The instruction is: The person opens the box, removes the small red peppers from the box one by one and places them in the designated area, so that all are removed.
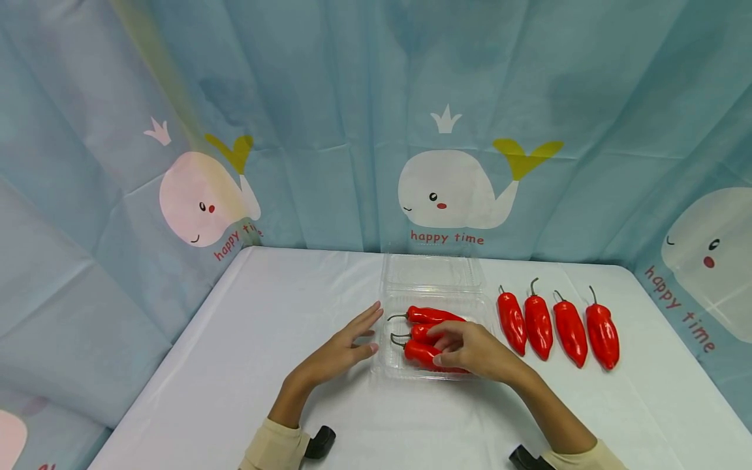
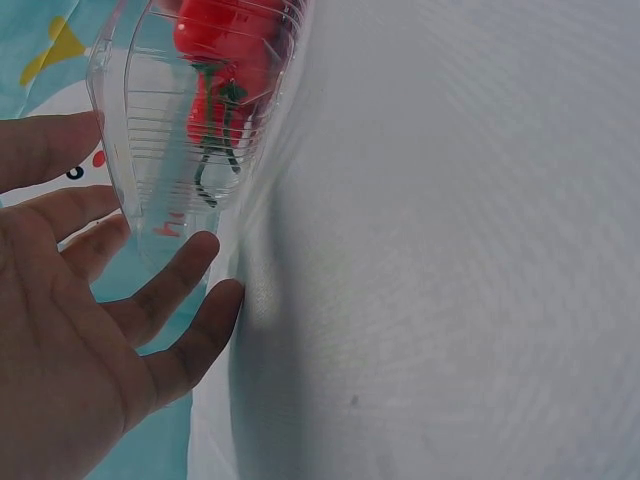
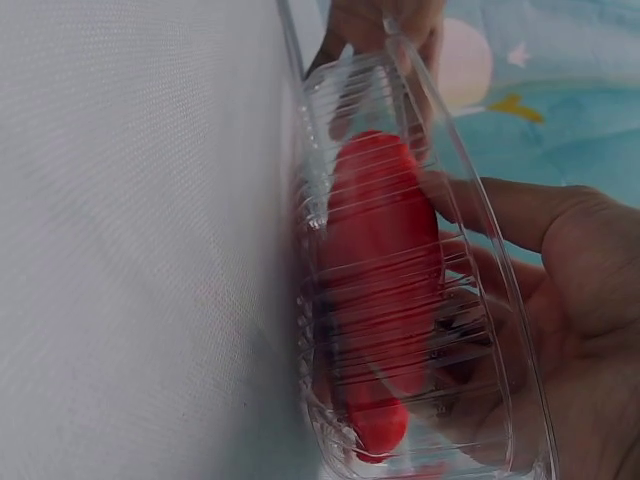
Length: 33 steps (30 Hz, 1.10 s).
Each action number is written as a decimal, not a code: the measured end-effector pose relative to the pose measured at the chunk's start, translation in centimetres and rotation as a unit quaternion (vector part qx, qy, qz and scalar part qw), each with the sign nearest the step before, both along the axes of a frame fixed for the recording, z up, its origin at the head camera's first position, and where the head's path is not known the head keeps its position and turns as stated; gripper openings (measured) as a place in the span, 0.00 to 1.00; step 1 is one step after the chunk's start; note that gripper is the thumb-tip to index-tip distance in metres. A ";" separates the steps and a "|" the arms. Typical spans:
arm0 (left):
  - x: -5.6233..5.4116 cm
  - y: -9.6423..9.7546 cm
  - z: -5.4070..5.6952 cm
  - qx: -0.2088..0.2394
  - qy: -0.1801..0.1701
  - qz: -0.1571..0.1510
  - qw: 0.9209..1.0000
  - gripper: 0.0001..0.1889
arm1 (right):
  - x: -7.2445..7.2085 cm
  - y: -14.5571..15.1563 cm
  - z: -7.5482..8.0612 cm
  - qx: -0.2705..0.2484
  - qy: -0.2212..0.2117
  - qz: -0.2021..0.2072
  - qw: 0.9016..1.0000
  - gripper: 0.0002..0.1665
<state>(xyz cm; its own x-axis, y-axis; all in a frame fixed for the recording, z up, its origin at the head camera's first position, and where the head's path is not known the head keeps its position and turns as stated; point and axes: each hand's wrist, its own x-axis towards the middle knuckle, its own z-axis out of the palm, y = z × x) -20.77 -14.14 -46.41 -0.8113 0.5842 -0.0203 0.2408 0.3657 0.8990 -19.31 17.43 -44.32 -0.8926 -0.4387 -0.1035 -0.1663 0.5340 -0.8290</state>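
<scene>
A clear plastic clamshell box (image 1: 382, 365) lies with its lid folded back, and three glossy red peppers with curved green stems are in its tray. My right hand (image 1: 478, 349) reaches into the tray from the right. Its thumb and curled fingers grip the front red pepper (image 1: 418, 352), with the fingertips over the middle pepper (image 1: 418, 333). Behind them lies the rear pepper (image 1: 431, 314). In the right wrist view, the thumb lies on the near pepper (image 3: 375, 220), seen through the box wall. My left hand (image 1: 337, 352), fingers spread, is at the box's left edge and holds nothing.
To the right of the box, several red peppers (image 1: 538, 326) lie side by side, stems away from me. The transparent lid (image 1: 431, 273) extends toward the back edge of the white table (image 1: 247, 339). A blue curtain (image 1: 329, 117) with whale prints hangs behind.
</scene>
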 end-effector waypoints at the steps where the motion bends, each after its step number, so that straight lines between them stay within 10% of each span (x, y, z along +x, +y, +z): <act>1: 0.0 0.0 0.0 0.000 0.000 -0.001 1.000 0.36 | 0.0 0.0 0.1 0.001 0.002 -0.004 1.000 0.26; 33: -0.1 -0.1 0.0 -0.005 0.002 -0.001 1.000 0.37 | 0.4 1.0 1.3 -0.064 0.017 -0.084 0.994 0.32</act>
<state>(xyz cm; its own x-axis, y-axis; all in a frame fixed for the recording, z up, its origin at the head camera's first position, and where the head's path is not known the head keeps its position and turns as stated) -20.82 -14.21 -46.45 -0.8100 0.5860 -0.0233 0.2447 0.3738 0.8947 -18.95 18.45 -43.02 -0.9566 -0.2902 -0.0256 -0.1121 0.4476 -0.8872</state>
